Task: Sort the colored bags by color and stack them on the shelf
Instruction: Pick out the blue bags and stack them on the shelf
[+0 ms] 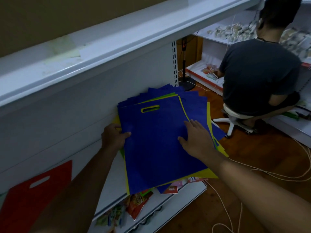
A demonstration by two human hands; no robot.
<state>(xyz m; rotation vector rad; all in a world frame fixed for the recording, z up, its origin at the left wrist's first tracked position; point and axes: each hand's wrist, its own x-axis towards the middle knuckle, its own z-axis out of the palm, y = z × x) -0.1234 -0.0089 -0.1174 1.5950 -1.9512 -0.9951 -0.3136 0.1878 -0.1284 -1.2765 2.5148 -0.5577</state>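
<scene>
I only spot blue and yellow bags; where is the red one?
The red bag lies at the lower left of the head view, against the white shelf wall, left of the left arm.

A white metal shelving unit (pixel 70 91) runs from nine o'clock up toward one o'clock, its slotted upright (pixel 175 63) standing near centre under an olive-brown wall (pixel 67 15) at eleven o'clock. The floor (pixel 262 158) is reddish-brown wood in dim light, with pale cords (pixel 223 206) trailing across it at four o'clock. At two o'clock a person in a dark shirt (pixel 259 73) sits on a white swivel stool (pixel 235 121), facing more white shelves (pixel 218 39), beside a pedestal fan (pixel 185 64).
</scene>
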